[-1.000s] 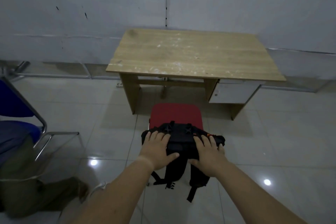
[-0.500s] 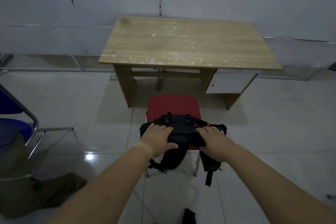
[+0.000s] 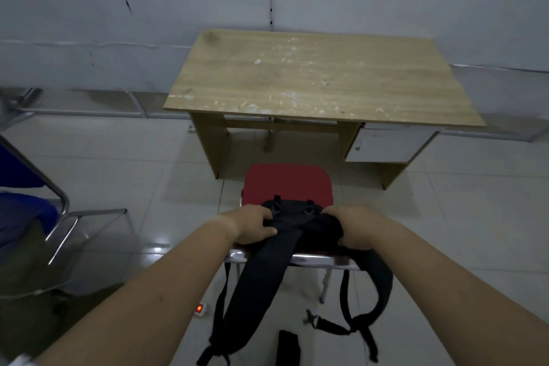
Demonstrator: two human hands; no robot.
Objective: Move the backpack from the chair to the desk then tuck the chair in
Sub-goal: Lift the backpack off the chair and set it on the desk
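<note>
Since half a second ago our view has closed in on the wooden desk [image 3: 320, 77] and red chair [image 3: 286, 184]. The black backpack [image 3: 297, 223], on the chair's near edge, bunches between our left hand [image 3: 251, 224] and right hand [image 3: 355, 227], both clenched on it, straps hanging.

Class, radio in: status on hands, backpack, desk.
Both hands, left and right, grip backpack on red chair. Straps hang. Desk top bare ahead.

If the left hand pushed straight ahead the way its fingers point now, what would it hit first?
The left hand already grips the black backpack and its fingers point right, across the chair. It would press further into the backpack, then probably meet the right hand on the far side. Depth is unclear.
</note>
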